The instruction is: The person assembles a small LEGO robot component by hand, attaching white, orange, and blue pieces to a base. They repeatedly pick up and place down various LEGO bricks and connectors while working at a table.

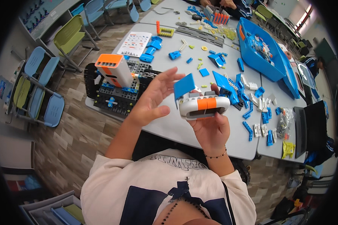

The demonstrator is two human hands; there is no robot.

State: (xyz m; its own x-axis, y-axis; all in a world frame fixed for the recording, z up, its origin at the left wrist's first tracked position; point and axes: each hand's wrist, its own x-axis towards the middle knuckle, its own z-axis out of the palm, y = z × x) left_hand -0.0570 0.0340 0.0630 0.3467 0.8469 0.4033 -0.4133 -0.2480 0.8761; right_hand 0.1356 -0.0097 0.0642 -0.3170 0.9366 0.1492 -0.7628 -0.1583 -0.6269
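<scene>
Left hand (154, 98) hovers spread open, holding nothing, beside the white-and-orange module (203, 106) that the right hand (211, 129) grips above the desk (176, 129). Its blue panel (184, 86) looks loosely seated; a nudge could pop it off.

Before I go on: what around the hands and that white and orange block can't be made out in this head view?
- Underside of the white and orange block: covered by the right hand.
- Whether the blue plate is attached to the block: the joint is hidden.
- Left hand contact with the plate: unclear.
- Blue bin contents: too small.
- Black wheeled model: left part hidden behind the table edge.
</scene>
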